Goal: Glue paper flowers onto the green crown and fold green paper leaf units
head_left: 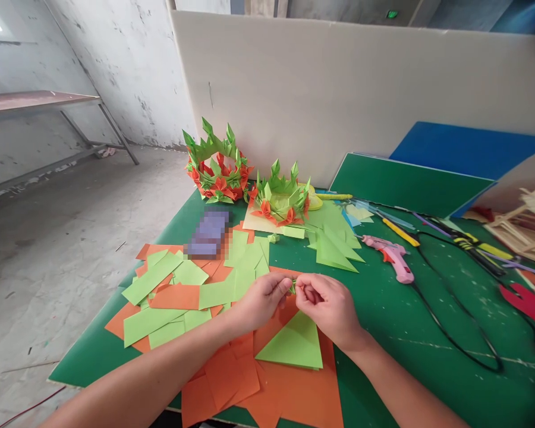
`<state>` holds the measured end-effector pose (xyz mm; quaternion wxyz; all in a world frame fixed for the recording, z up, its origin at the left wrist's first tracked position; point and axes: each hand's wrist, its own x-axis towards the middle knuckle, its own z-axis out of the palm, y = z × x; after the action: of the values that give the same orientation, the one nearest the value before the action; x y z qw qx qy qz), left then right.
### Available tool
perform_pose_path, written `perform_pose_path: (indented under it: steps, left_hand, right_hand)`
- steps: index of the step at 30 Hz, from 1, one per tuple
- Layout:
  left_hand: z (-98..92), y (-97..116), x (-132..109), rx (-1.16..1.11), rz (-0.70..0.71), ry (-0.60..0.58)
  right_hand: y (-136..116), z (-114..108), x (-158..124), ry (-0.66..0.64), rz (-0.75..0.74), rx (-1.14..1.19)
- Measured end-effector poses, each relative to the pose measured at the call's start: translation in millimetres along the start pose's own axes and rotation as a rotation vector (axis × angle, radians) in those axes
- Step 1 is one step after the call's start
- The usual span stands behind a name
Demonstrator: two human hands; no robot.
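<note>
Between my fingertips is a small folded green paper piece [293, 287], mostly hidden by the fingers. My left hand [267, 297] pinches it from the left, and my right hand [325, 303] pinches it from the right with the other fingers curled. Just below lies a green paper triangle [296, 345] on orange paper sheets [307, 392]. Green paper strips [151, 282] and orange pieces are scattered to the left. Farther back stand two paper crowns of green points and orange flowers, a taller crown [218, 172] and a smaller crown [280, 199].
A pink glue gun [392, 258] with a black cord rests on the green table [383, 333] at right. Beyond it lie a yellow cutter [400, 232], pliers [472, 246] and a red piece [524, 303]. A pale board [339, 95] stands behind. A blurred purple object [208, 235] lies left.
</note>
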<state>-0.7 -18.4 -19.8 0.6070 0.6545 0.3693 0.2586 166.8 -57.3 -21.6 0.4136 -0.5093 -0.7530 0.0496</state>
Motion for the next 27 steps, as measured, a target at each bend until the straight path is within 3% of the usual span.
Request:
perform_pose_path:
  steps: [3, 6, 14, 16, 22, 27]
  left_hand:
    - [-3.4, 1, -1, -0.074, -0.132, -0.079]
    - [-5.9, 3, -1, -0.143, -0.116, -0.101]
    - [-9.2, -1, 5, -0.429, -0.218, -0.005]
    - [-11.0, -2, 5, -0.412, -0.268, -0.029]
    - [-14.4, -4, 4, -0.206, -0.336, -0.147]
    - [-12.5, 4, 1, -0.112, -0.361, -0.194]
  right_hand:
    - [0, -3, 1, -0.031, -0.202, -0.086]
    - [4, -5, 1, -0.067, -0.333, -0.165]
    - [8, -5, 1, -0.03, -0.397, -0.247]
    - [7, -7, 2, -0.056, -0.437, -0.232]
    - [6, -20, 2, -0.293, -0.473, -0.112]
    - [4, -22, 1, -0.311, -0.478, -0.086]
